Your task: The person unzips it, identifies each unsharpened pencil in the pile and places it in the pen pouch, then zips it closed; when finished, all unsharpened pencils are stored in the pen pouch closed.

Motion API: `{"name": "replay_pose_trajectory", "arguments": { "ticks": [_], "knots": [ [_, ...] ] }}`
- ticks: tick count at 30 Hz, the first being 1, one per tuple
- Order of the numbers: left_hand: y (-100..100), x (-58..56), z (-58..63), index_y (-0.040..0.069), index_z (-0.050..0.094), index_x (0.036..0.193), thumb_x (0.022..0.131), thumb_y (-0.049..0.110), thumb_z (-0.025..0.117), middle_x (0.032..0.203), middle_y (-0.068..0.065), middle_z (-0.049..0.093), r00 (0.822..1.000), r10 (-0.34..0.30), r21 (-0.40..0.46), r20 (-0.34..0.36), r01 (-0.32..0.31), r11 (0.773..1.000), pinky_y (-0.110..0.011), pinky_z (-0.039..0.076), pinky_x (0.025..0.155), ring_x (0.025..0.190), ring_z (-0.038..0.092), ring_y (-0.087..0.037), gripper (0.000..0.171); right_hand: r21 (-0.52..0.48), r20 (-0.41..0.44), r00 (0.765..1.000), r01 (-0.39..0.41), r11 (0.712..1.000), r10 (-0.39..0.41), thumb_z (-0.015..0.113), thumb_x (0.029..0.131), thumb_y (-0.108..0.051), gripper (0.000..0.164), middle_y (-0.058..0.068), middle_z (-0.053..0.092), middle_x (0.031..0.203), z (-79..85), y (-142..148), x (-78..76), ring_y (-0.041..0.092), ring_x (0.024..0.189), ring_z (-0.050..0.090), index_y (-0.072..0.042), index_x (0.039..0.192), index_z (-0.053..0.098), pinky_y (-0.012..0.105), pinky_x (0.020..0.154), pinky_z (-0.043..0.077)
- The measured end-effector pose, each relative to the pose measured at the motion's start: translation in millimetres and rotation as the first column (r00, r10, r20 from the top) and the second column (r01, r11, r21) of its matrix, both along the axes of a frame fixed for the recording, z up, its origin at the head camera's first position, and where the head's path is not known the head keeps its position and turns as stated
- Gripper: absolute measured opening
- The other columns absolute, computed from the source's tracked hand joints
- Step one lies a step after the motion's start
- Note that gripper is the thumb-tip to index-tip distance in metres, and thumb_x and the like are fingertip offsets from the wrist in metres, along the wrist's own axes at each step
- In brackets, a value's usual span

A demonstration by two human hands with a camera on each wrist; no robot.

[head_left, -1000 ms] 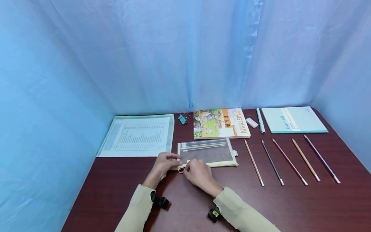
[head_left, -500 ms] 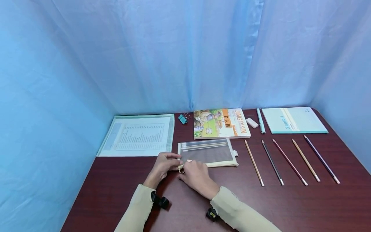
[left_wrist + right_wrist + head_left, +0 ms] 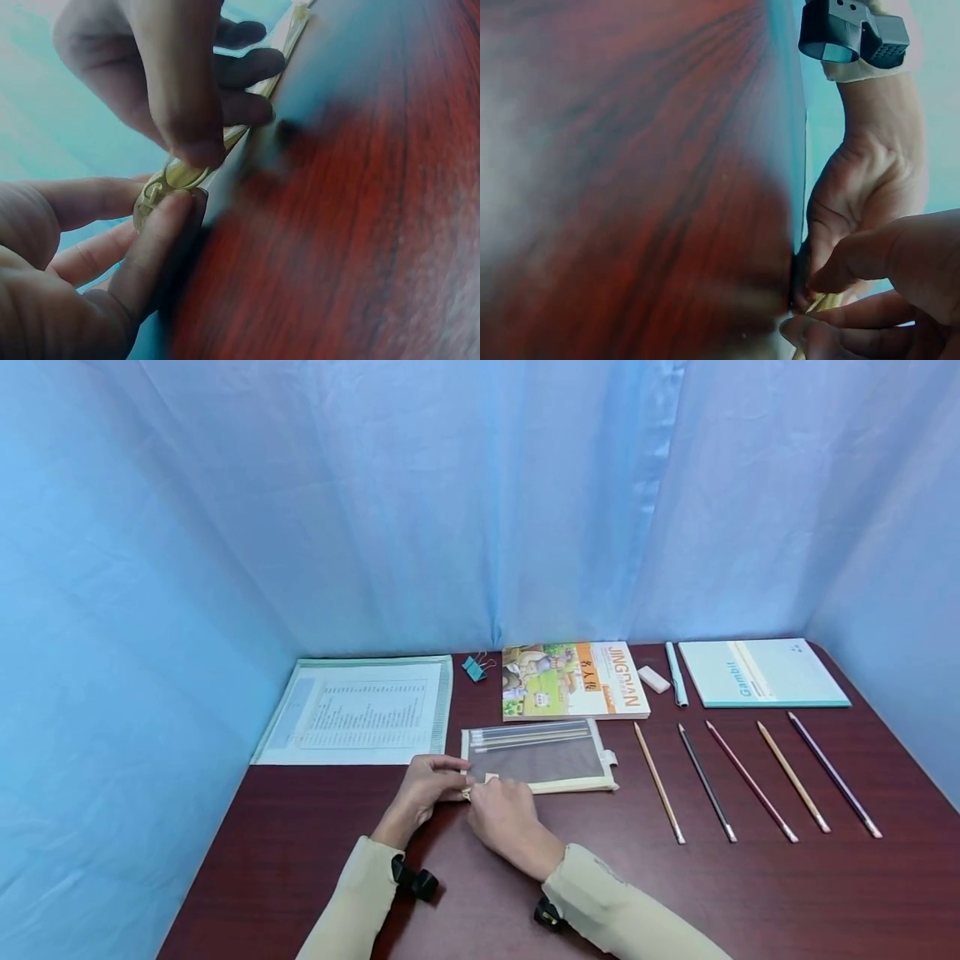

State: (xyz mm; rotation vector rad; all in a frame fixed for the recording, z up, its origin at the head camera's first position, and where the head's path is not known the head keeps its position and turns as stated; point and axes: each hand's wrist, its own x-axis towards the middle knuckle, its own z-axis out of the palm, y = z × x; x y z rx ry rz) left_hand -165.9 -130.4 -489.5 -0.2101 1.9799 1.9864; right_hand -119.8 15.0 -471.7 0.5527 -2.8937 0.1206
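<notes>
A flat mesh pencil pouch (image 3: 551,766) with a cream border lies in front of the person, several pencils (image 3: 528,737) showing inside along its far side. My left hand (image 3: 426,787) pinches the pouch's near left corner between thumb and fingers. Close beside it, my right hand (image 3: 507,818) has its fingers curled at the zipper edge. In the left wrist view the right thumb and fingers hold the ring-shaped zipper pull (image 3: 180,177), right by the left fingertips. The right wrist view shows both hands meeting at the cream edge; the ring itself is hidden there.
Several loose pencils (image 3: 738,777) lie to the right of the pouch. Behind are a picture-covered book (image 3: 573,681), an eraser (image 3: 654,679), a pen (image 3: 676,674), a pale notebook (image 3: 765,672) and a teal binder clip (image 3: 474,667). A document folder (image 3: 356,710) lies at left.
My right hand has shifted slightly left and regripped at the zipper ring, which is now mostly covered. The left hand and the pouch have stayed in place.
</notes>
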Motion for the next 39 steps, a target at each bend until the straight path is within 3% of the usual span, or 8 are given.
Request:
{"name": "replay_pose_trajectory", "arguments": {
  "ticks": [3,7,11,15,18,26,33,39],
  "knots": [
    [0,0.1,-0.2,-0.016,0.065,0.115,0.082,-0.007,0.070,0.074,-0.002,0.072,1.000,-0.009,-0.018,-0.018,0.009,1.000,-0.024,0.063,0.064,0.063,0.070,-0.006,0.035,-0.026,-0.007,1.000,-0.014,1.000,0.014,0.073,0.081,-0.023,0.022,0.006,0.064,0.060,4.1,5,1.6,0.023,0.051,0.061,-0.015,0.062,0.064,0.035,0.039,0.047],
    [-1,0.0,-0.8,-0.015,0.065,0.115,0.082,-0.007,0.070,0.076,-0.004,0.073,0.999,-0.017,-0.030,-0.037,0.016,0.999,-0.024,0.063,0.065,0.064,0.070,-0.008,0.034,-0.203,0.051,0.997,-0.042,0.978,0.053,0.072,0.083,-0.019,0.025,0.002,0.061,0.057,7.2,12,-1.5,0.019,0.047,0.055,-0.016,0.061,0.062,0.030,0.038,0.041],
    [-2,0.3,-0.6,-0.014,0.065,0.116,0.083,-0.007,0.069,0.075,-0.004,0.074,0.999,-0.026,-0.033,-0.033,0.025,0.999,-0.025,0.063,0.065,0.064,0.071,-0.010,0.033,-0.419,0.143,0.981,-0.061,0.906,0.132,0.073,0.085,-0.013,0.017,-0.001,0.066,0.063,4.6,18,-9.2,0.010,0.052,0.055,-0.016,0.068,0.069,0.022,0.045,0.042],
    [-2,-0.2,-0.7,-0.012,0.067,0.115,0.083,-0.006,0.071,0.079,-0.008,0.076,0.999,-0.029,-0.056,-0.025,0.028,0.998,-0.024,0.062,0.065,0.064,0.071,-0.009,0.032,-0.528,0.174,0.966,-0.071,0.846,0.190,0.073,0.082,-0.006,0.012,0.000,0.072,0.069,0.9,24,-18.4,0.007,0.057,0.060,-0.012,0.072,0.075,0.019,0.052,0.048],
    [-2,-1.3,-2.0,-0.012,0.068,0.114,0.082,-0.006,0.072,0.080,-0.006,0.075,0.999,-0.030,-0.066,-0.021,0.028,0.997,-0.022,0.061,0.064,0.064,0.069,-0.007,0.032,-0.558,0.187,0.965,-0.050,0.829,0.184,0.072,0.078,-0.003,0.015,-0.002,0.071,0.063,-0.6,29,-23.2,0.007,0.055,0.060,-0.013,0.066,0.074,0.017,0.052,0.047],
    [-1,-1.2,-2.5,-0.011,0.068,0.114,0.081,-0.009,0.071,0.075,-0.004,0.073,1.000,-0.026,-0.039,-0.010,0.026,0.999,-0.027,0.064,0.066,0.064,0.070,-0.009,0.033,-0.573,0.275,0.954,0.062,0.817,0.121,0.070,0.075,-0.006,0.020,-0.006,0.064,0.049,-5.4,43,-25.9,0.001,0.043,0.050,-0.017,0.058,0.069,0.016,0.045,0.042],
    [-1,0.2,-0.1,-0.012,0.069,0.112,0.081,-0.012,0.070,0.078,-0.006,0.074,1.000,-0.010,-0.037,-0.015,0.010,0.999,-0.028,0.064,0.067,0.063,0.071,-0.009,0.031,-0.576,0.387,0.921,0.202,0.792,0.047,0.068,0.075,-0.007,0.019,-0.005,0.063,0.046,-4.2,79,-27.8,-0.001,0.040,0.052,-0.014,0.058,0.070,0.017,0.044,0.043],
    [-2,0.5,-0.5,-0.013,0.067,0.113,0.082,-0.011,0.069,0.081,-0.009,0.075,0.999,-0.027,-0.036,-0.023,0.026,0.999,-0.031,0.065,0.069,0.064,0.072,-0.011,0.032,-0.570,0.421,0.907,0.244,0.785,0.023,0.066,0.076,-0.006,0.016,-0.003,0.066,0.051,-4.4,113,-27.1,0.001,0.042,0.057,-0.012,0.061,0.070,0.019,0.047,0.047]
  ]
}}
